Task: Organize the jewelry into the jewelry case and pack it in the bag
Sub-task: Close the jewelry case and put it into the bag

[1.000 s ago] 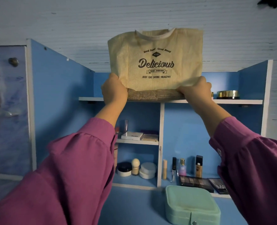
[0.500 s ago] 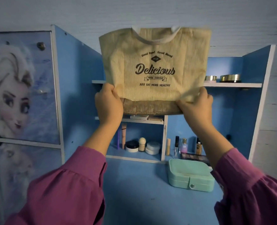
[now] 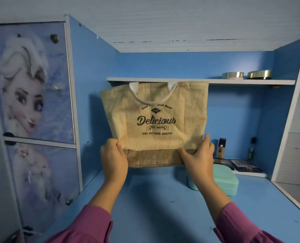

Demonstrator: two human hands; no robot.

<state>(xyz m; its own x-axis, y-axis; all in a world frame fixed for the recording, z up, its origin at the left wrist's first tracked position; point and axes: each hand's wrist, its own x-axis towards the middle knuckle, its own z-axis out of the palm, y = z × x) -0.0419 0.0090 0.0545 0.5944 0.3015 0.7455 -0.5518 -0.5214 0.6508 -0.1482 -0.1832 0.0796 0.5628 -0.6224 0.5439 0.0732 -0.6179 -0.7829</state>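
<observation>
- While both hands hold it up by its bottom corners, the bag hangs upright above the blue bench, its white handles at the top and its mouth flat and closed.
- Left hand has its fingers curled round the bag's lower left corner; right hand pinches the lower right corner, thumb on the front.
- Jewelry case sits on the bench to the right, near the right forearm, lid down; whether the jewelry is already inside cannot be told.
- Judged from this, the step in hand is getting the bag ready for packing.
- Next the bag likely needs setting down on the bench and its mouth opened, so the case can be lifted in.
</observation>
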